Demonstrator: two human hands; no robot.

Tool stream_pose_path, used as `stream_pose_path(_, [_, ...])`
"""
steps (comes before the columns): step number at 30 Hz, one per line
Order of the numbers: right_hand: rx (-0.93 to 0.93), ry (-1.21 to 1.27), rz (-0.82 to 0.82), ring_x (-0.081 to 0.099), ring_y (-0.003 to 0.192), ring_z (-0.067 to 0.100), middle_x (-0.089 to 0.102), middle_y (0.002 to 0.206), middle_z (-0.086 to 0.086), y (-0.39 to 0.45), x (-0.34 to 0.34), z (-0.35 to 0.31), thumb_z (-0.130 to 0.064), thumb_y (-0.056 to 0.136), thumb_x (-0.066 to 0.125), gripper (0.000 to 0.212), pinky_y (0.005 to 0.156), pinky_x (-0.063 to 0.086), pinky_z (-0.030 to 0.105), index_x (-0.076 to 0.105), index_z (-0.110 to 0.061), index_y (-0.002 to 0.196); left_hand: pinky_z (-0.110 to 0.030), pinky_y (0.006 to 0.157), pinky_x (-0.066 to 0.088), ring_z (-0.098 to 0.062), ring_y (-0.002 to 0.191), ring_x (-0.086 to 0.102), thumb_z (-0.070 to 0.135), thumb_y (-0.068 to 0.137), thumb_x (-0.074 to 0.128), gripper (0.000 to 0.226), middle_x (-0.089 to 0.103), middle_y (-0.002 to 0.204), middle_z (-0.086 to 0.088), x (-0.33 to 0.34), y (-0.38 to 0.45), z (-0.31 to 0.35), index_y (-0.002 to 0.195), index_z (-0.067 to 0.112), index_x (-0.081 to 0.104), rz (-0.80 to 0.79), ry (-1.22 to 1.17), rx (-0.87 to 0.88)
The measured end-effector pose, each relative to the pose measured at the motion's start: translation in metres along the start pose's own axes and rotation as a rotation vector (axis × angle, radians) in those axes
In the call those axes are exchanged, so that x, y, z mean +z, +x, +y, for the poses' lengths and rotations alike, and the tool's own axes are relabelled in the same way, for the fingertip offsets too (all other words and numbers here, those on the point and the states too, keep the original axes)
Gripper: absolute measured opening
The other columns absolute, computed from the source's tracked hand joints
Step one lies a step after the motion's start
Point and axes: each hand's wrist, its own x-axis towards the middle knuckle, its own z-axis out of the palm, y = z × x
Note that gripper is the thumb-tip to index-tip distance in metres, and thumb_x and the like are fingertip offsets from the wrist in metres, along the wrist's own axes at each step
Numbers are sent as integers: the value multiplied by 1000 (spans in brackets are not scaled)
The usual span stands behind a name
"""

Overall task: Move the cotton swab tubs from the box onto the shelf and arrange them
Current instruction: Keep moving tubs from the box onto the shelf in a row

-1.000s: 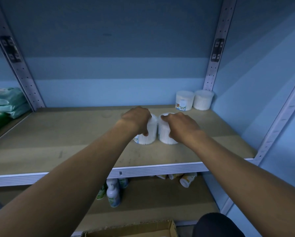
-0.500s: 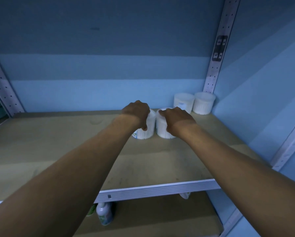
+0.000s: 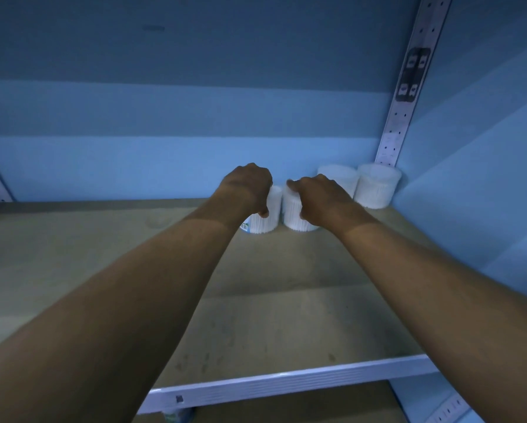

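Your two round white cotton-swab tubs now sit farther back on the tan wooden shelf than a second ago, nearer the corner pair, your left hand and right hand each gripping one.

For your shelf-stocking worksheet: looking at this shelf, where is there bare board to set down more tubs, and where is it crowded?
Bare board runs along the back wall left of the left hand and its tub, and across the shelf forward to its front rail. It is crowded at the back right: the right hand grips a second tub beside two corner tubs.
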Motion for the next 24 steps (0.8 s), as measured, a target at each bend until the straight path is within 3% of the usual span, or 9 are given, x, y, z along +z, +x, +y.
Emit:
stream_pose_path(12, [25,-28,6,51,126,33,57,137,10,42,16,12,-2,90,59,62,96,48,41,43,-18,147,-42,98,50,-28,118,55,40,78,80,62,59,129,-6,7,40,-10,131,15,58,23,60,33])
stream_pose_path(24, [37,-50,-15,49,128,31,54,140,10,61,21,16,-3,91,59,63,97,46,39,40,-16,150,-36,98,46,-27,122,53,40,84,75,63,57,134,-7,7,55,-13,137,14,53,40,104,44])
